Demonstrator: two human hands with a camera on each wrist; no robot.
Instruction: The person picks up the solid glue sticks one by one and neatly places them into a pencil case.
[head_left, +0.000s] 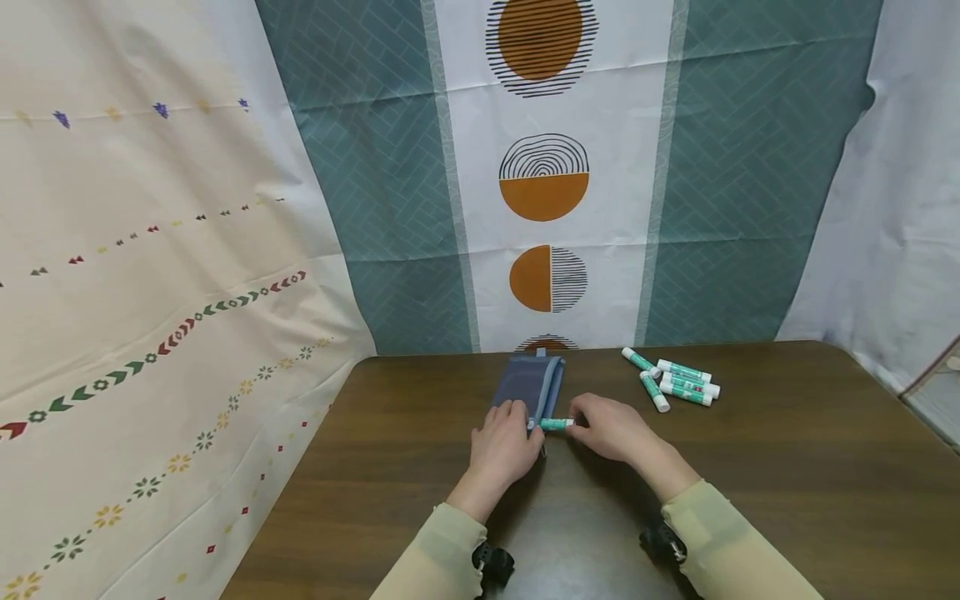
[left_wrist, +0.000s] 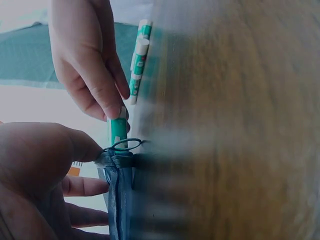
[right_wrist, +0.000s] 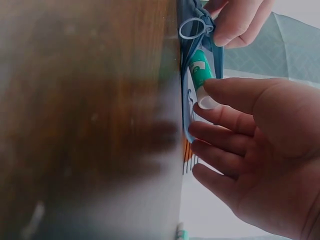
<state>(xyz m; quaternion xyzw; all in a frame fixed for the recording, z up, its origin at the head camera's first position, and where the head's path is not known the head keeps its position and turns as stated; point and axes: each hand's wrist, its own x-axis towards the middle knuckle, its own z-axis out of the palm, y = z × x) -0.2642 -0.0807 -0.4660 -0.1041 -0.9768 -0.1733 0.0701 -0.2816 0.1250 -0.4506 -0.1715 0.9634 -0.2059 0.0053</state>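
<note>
A blue-grey zippered pouch point(head_left: 517, 385) lies flat near the table's far edge, its opening and a pull ring point(right_wrist: 192, 28) toward the right hand. The left hand point(head_left: 504, 442) pinches the pouch's edge by the opening, its thumb near the ring. The right hand point(head_left: 611, 427) pinches the white end of a green-and-white glue stick point(head_left: 556, 424) between thumb and index finger. In the right wrist view the stick's far end is inside the pouch mouth, hidden by the fabric. The other fingers of the right hand point(right_wrist: 255, 145) are spread loosely.
Several more green-and-white glue sticks point(head_left: 685, 385) lie in a loose group at the table's back right. The brown wooden table point(head_left: 787, 467) reaches a patterned cloth point(head_left: 405, 208) hung behind it. Another cloth point(head_left: 187, 333) hangs along the left side.
</note>
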